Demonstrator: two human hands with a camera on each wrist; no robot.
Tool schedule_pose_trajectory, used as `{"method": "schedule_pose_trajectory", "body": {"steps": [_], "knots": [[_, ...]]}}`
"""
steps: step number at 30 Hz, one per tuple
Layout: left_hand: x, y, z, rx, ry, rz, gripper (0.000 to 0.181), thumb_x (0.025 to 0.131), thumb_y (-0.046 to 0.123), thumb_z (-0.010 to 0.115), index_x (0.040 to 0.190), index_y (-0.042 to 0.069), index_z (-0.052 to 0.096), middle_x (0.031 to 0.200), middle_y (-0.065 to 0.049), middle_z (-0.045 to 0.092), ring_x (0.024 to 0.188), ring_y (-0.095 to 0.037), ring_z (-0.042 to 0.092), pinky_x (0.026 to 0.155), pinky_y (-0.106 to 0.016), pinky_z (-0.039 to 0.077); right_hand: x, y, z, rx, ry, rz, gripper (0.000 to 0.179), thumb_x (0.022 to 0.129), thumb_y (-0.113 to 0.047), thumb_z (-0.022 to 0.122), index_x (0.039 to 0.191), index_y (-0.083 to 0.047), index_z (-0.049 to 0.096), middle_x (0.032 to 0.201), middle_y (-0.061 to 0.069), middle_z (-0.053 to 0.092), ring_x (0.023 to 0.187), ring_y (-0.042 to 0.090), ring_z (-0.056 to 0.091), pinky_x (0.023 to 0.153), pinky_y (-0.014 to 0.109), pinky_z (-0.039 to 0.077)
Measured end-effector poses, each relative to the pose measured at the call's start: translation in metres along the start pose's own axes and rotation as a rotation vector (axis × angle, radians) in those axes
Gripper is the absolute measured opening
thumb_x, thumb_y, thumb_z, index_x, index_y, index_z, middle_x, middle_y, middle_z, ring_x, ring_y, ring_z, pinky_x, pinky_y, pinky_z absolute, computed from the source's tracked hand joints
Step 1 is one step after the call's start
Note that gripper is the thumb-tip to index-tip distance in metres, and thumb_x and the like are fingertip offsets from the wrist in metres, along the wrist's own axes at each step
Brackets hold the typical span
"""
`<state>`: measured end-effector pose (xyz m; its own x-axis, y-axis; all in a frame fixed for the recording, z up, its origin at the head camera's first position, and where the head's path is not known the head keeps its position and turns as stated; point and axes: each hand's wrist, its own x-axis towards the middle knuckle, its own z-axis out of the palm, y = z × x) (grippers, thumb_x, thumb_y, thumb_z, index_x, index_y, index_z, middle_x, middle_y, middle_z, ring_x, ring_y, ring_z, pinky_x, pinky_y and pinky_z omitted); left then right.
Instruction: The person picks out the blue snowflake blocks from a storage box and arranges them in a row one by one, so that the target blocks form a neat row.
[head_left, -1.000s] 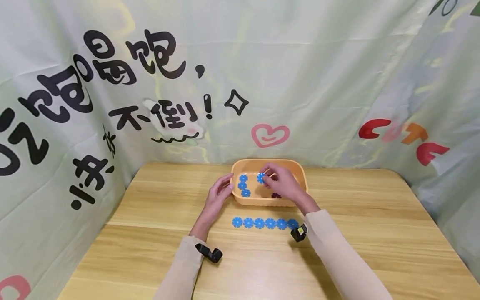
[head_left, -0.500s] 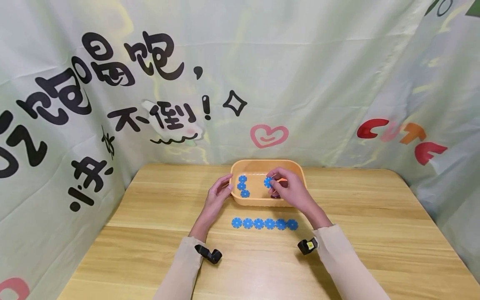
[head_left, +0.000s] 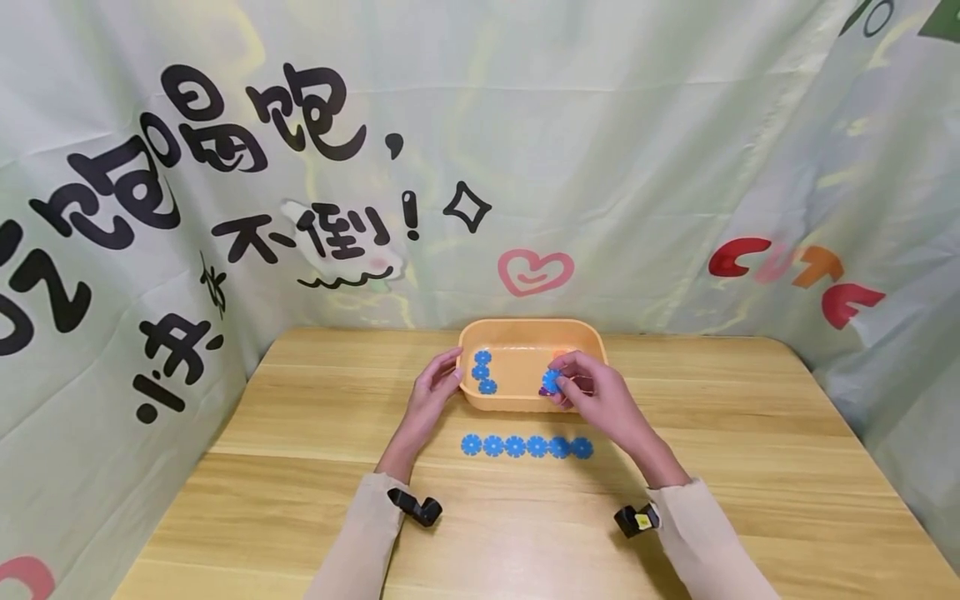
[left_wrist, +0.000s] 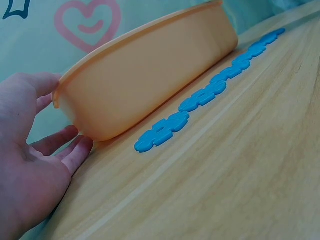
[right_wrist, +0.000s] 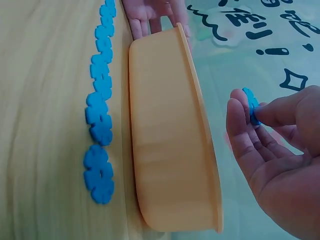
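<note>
My right hand (head_left: 603,396) pinches a blue snowflake disc (head_left: 551,382) between thumb and fingers, over the right part of the peach plastic basket (head_left: 517,404). In the right wrist view the pinched disc (right_wrist: 252,106) stands on edge, above the level of the rim. My left hand (head_left: 433,390) touches the basket's left end. In the left wrist view its upper fingers (left_wrist: 42,84) meet the rim, and lower fingertips lie by the base. Three blue discs (head_left: 482,372) lie at the left inside the basket. A purple piece (head_left: 543,392) and an orange piece (head_left: 559,355) show partly behind the right hand.
Several blue snowflake discs (head_left: 536,447) lie in a straight row on the wooden table (head_left: 510,517), in front of the basket. A printed curtain (head_left: 637,167) hangs close behind the basket and along both sides.
My right hand has moved right and toward me inside the basket area, still pinching the blue disc. The orange piece has come into view behind it. My left hand stays at the basket.
</note>
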<state>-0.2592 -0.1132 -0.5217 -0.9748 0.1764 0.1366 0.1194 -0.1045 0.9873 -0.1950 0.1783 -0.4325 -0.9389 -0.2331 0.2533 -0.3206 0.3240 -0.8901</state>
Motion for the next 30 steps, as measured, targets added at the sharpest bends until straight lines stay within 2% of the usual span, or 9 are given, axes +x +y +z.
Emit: {"method": "schedule_pose_trajectory", "body": {"steps": [2, 9, 14, 21, 27, 30], "knots": [[-0.001, 0.000, -0.001, 0.003, 0.003, -0.001, 0.040, 0.107, 0.016, 0.057, 0.147, 0.014, 0.055, 0.150, -0.018, 0.049, 0.135, -0.032, 0.052, 0.103, -0.029, 0.052, -0.003, 0.001, -0.001, -0.005, 0.000, 0.005, 0.017, 0.100, 0.002, 0.063, 0.117, -0.002, 0.064, 0.094, 0.014, 0.069, 0.076, 0.025, 0.071, 0.068, 0.033, 0.064], [-0.002, 0.000, -0.002, 0.007, 0.008, 0.002, 0.042, 0.105, 0.023, 0.061, 0.146, 0.015, 0.056, 0.149, -0.016, 0.051, 0.134, -0.030, 0.053, 0.103, -0.031, 0.052, -0.016, 0.002, -0.006, 0.045, -0.038, 0.075, 0.026, 0.098, 0.000, 0.067, 0.124, 0.001, 0.065, 0.099, 0.018, 0.069, 0.086, 0.045, 0.070, 0.075, 0.044, 0.064], [0.000, 0.000, -0.001, 0.006, 0.004, 0.006, 0.042, 0.105, 0.019, 0.060, 0.147, 0.013, 0.055, 0.149, -0.019, 0.049, 0.135, -0.032, 0.052, 0.104, -0.032, 0.052, -0.026, 0.002, -0.011, 0.028, -0.038, 0.100, 0.034, 0.093, 0.002, 0.072, 0.127, 0.000, 0.065, 0.104, 0.017, 0.068, 0.089, 0.040, 0.072, 0.079, 0.043, 0.063], [0.001, 0.000, -0.002, 0.015, 0.011, 0.000, 0.042, 0.105, 0.022, 0.062, 0.146, 0.015, 0.056, 0.148, -0.016, 0.051, 0.135, -0.030, 0.052, 0.104, -0.033, 0.052, -0.036, 0.005, -0.017, 0.016, -0.048, 0.109, 0.034, 0.090, 0.000, 0.077, 0.123, -0.001, 0.067, 0.102, 0.015, 0.068, 0.089, 0.027, 0.070, 0.077, 0.030, 0.062], [0.000, 0.002, -0.001, -0.001, -0.011, -0.005, 0.047, 0.106, 0.020, 0.060, 0.150, 0.008, 0.050, 0.152, -0.021, 0.046, 0.138, -0.037, 0.047, 0.103, -0.030, 0.052, -0.047, 0.008, -0.021, -0.005, -0.063, 0.139, 0.034, 0.090, 0.001, 0.077, 0.123, 0.000, 0.066, 0.104, 0.014, 0.069, 0.090, 0.026, 0.069, 0.074, 0.026, 0.061], [-0.002, 0.009, 0.000, 0.000, -0.017, -0.012, 0.046, 0.106, 0.015, 0.058, 0.150, 0.004, 0.049, 0.152, -0.025, 0.044, 0.139, -0.041, 0.045, 0.103, -0.031, 0.052, -0.051, 0.011, -0.023, -0.019, -0.067, 0.143, 0.034, 0.090, 0.001, 0.077, 0.123, 0.001, 0.067, 0.103, 0.013, 0.070, 0.090, 0.023, 0.069, 0.073, 0.026, 0.062]]}}
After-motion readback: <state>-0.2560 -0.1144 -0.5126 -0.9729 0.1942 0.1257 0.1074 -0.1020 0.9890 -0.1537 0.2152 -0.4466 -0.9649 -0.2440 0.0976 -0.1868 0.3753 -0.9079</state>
